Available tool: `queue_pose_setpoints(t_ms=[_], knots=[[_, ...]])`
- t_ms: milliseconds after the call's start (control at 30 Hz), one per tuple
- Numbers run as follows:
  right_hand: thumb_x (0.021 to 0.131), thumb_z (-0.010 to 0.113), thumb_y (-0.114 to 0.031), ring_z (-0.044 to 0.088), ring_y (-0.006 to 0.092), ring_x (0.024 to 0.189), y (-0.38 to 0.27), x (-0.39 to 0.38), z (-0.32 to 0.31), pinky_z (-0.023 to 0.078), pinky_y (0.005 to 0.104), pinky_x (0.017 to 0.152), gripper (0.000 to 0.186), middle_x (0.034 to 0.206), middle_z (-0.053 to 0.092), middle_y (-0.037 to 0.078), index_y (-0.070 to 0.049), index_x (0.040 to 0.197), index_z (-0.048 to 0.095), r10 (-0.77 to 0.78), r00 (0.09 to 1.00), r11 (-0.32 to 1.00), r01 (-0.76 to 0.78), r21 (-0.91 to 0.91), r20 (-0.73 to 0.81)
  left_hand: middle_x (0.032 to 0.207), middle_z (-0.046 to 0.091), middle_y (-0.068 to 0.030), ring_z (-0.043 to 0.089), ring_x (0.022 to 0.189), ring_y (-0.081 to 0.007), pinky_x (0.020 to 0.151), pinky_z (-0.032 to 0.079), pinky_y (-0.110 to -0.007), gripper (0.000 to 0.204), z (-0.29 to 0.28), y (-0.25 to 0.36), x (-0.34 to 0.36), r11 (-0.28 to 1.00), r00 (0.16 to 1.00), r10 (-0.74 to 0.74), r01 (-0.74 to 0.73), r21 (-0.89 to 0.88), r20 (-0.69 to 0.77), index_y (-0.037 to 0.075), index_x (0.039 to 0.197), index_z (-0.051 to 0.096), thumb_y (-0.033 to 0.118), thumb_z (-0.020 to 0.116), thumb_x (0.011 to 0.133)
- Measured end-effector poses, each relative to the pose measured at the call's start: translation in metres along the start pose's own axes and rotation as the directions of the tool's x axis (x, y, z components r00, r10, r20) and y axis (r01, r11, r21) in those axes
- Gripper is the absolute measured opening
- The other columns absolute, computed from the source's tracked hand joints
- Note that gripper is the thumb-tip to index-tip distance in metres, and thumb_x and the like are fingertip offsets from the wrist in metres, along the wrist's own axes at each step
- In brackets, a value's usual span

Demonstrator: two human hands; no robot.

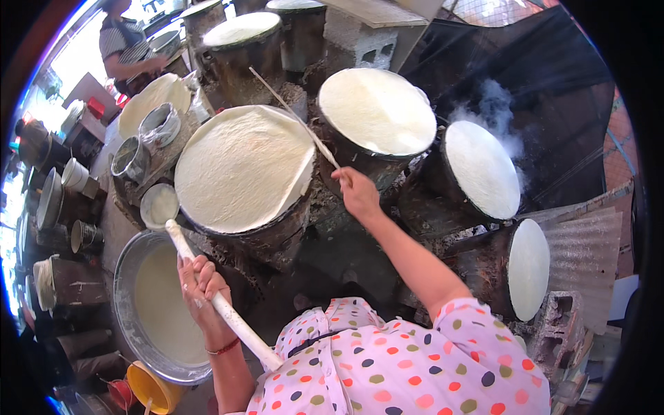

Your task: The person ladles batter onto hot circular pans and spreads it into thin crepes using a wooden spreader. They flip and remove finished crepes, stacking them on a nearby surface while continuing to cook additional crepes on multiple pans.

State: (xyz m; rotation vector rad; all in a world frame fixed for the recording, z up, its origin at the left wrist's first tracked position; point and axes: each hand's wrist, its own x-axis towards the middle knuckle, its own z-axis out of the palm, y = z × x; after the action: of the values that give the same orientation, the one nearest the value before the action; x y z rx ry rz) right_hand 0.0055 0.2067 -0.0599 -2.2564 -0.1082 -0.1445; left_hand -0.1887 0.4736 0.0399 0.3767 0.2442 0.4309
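My left hand [203,290] is wrapped round the thick white handle of a ladle [178,238]. Its round bowl holds pale batter and hangs between a wide metal basin [122,304] of batter and a large round griddle. On that griddle lies a broad, thin, cream-coloured flatbread [238,166]. Its right edge looks loosened and folded. In my right hand [360,195] is a thin wooden stick [296,119], pinched at its near end. It slants up and left past the flatbread's right edge; whether they touch I cannot tell.
Several more drum stoves with pale round tops stand around, including one at centre right [377,111] and another beside rising smoke [482,169]. Concrete blocks [557,325] sit at right. A yellow bucket [155,389] stands lower left. Another person [124,52] is at the upper left.
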Motion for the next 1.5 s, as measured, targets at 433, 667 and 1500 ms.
queue_pose_setpoints(t_ms=[433, 667, 1500], knots=[[0.077, 0.064, -0.030, 0.065, 0.0337, 0.091, -0.052, 0.189, 0.077, 0.052, 0.0438, 0.079, 0.027, 0.095, 0.067, 0.016, -0.008, 0.092, 0.069, -0.199, 0.954, 0.895, 0.270, -0.354, 0.225, 0.070, 0.033, -0.0005, 0.032, 0.049, -0.0069, 0.035, 0.036, -0.019, 0.020, 0.008, 0.028, 0.021, 0.959, 0.976, 0.166, -0.194, -0.208, -0.144, 0.004, 0.089, 0.036, 0.018, 0.035, 0.103], [0.079, 0.053, -0.018, 0.067, 0.0339, 0.082, -0.045, 0.199, 0.097, 0.053, 0.0442, 0.075, 0.021, 0.083, 0.068, 0.017, -0.005, 0.083, 0.069, -0.306, 0.919, 0.861, 0.378, -0.340, 0.247, 0.069, 0.032, 0.0003, 0.030, 0.048, -0.0039, 0.033, 0.033, -0.017, 0.018, 0.000, 0.023, 0.044, 0.944, 0.981, 0.172, -0.190, -0.271, -0.088, 0.004, 0.088, 0.035, 0.015, 0.038, 0.102], [0.082, 0.066, -0.030, 0.061, 0.0308, 0.068, -0.192, 0.100, -0.020, 0.046, 0.0395, 0.063, 0.023, 0.070, 0.064, 0.012, -0.008, 0.085, 0.068, -0.282, 0.959, 0.946, 0.279, 0.166, -0.010, 0.069, 0.032, 0.0005, 0.033, 0.050, -0.0049, 0.035, 0.033, -0.020, 0.018, -0.032, 0.102, 0.098, 0.952, 0.976, -0.017, 0.082, -0.294, 0.217, 0.006, 0.087, 0.034, 0.016, 0.037, 0.102]])
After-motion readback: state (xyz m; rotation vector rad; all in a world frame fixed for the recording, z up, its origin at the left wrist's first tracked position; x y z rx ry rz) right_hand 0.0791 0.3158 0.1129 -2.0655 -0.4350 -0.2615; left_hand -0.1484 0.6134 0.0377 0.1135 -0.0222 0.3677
